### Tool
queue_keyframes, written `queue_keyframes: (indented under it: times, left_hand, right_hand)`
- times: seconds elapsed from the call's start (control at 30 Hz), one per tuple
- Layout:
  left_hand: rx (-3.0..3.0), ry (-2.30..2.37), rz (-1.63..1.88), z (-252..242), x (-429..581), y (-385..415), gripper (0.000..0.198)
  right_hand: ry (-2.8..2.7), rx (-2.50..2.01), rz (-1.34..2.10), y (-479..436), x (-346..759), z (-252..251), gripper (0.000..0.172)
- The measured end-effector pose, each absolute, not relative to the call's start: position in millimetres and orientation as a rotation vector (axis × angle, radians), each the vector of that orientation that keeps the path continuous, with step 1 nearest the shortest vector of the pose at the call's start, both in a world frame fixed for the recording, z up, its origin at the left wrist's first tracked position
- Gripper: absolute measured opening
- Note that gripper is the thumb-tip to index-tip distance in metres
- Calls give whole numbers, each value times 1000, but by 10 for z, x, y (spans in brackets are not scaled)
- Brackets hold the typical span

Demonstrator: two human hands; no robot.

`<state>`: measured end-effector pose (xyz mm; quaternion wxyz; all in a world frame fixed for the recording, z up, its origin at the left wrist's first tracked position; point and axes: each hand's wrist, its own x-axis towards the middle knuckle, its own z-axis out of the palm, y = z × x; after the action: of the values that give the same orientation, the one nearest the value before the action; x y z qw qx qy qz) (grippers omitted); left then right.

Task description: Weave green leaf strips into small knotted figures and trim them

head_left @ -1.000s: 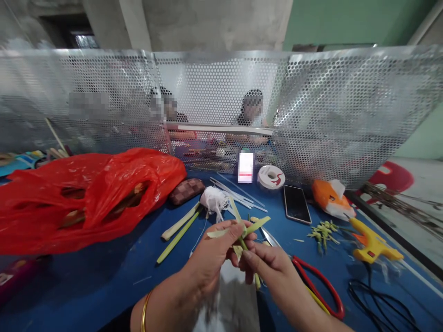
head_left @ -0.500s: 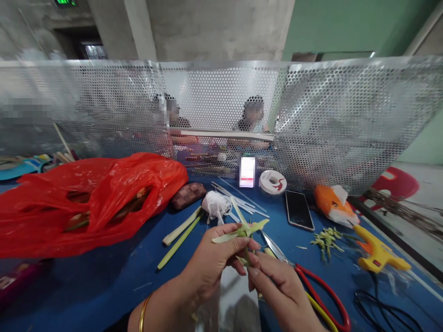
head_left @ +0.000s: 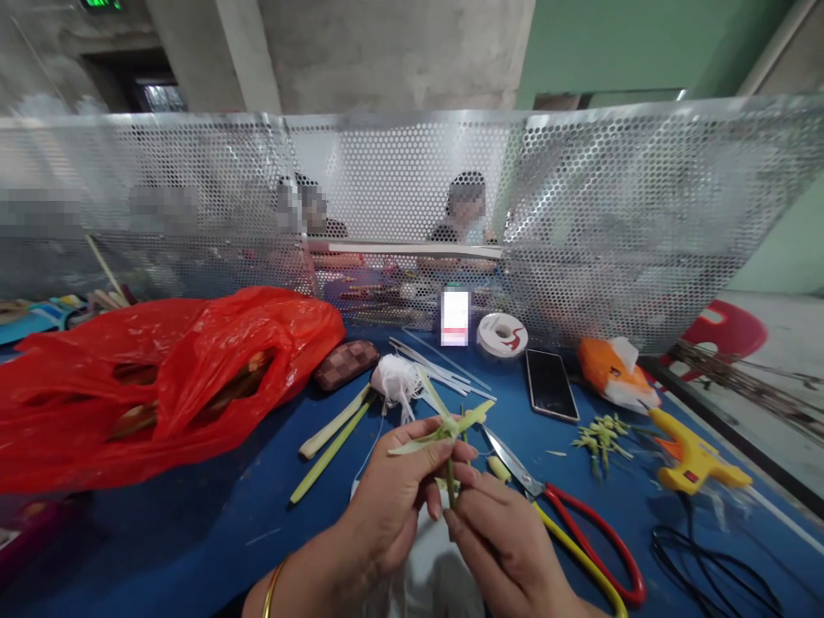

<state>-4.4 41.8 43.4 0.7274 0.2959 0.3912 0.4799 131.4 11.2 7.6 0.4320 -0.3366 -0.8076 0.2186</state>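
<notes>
My left hand [head_left: 399,481] is closed, pinching a flower-like piece of pale green leaf strips [head_left: 451,427] between thumb and fingers. Long pointed strips stick out from its knot to the left, right and top. Below the knot runs a green stem [head_left: 451,485], and my right hand [head_left: 495,528] has its fingers closed round the lower part. Their grip hides the stem's bottom end. Close to my right hand lie scissors [head_left: 554,493] with red and yellow handles. A ball of white thread [head_left: 397,380] sits just beyond my left hand.
Two stalks [head_left: 331,446], a red plastic bag [head_left: 193,378] and a checkered case [head_left: 346,365] lie to the left. Rightward are a ribbon spool [head_left: 502,336], a phone [head_left: 552,386], green scraps [head_left: 602,438] and a yellow glue gun [head_left: 699,459]. A perforated metal screen [head_left: 399,189] stands behind.
My right hand has slid slightly down the stem, so more of it shows between my hands. My left hand keeps its pinch on the leaf strips. The whole view has shifted slightly.
</notes>
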Motion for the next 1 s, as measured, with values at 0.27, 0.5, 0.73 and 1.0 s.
queue_keyframes:
  times: [0.27, 0.5, 0.73, 1.0]
  left_hand:
    - [708, 813, 1059, 503, -170, 498, 25]
    - [888, 933, 916, 440, -125, 446, 36]
    - [890, 1050, 1070, 426, -89, 464, 40]
    - [750, 996, 1164, 396, -24, 439, 36]
  right_hand:
    - [-1576, -996, 1128, 234, 1401, 159, 30]
    - [-1049, -1014, 1300, 358, 1516, 263, 25]
    - [-1275, -1070, 1163, 280, 1446, 274, 21]
    - [-1794, -1068, 668, 154, 1455, 116, 10]
